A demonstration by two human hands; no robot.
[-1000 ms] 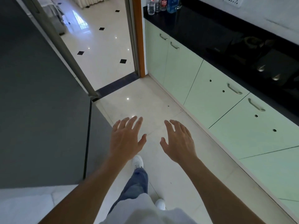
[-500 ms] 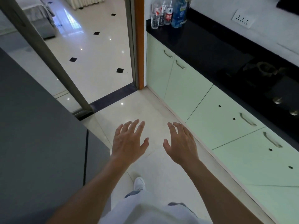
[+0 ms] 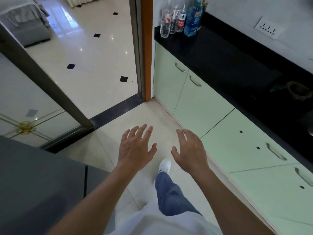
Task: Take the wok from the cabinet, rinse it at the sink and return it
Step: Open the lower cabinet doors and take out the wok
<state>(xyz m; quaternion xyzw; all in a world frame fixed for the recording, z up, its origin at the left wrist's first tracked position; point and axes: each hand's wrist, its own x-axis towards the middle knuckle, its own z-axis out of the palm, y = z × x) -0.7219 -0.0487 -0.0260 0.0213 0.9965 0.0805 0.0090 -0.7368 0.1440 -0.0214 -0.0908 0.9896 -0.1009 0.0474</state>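
Note:
My left hand [image 3: 135, 148] and my right hand [image 3: 191, 151] hover side by side over the pale tiled floor, palms down, fingers spread, holding nothing. To the right runs a row of pale green cabinet doors [image 3: 199, 99] with metal handles, all closed, under a black countertop [image 3: 228, 60]. No wok and no sink are in view. A gas hob [image 3: 294, 90] sits on the countertop at the far right edge.
Several bottles [image 3: 179, 17] stand at the counter's far end beside an orange door frame [image 3: 146, 48]. A sliding glass door frame [image 3: 44, 72] opens onto a bright tiled room. A grey appliance [image 3: 39, 184] fills the lower left. A wall socket [image 3: 268, 29] sits above the counter.
The view has lifted and moved forward along the cabinets toward the doorway. Both hands stay open, now a little further apart, and my right foot has stepped forward.

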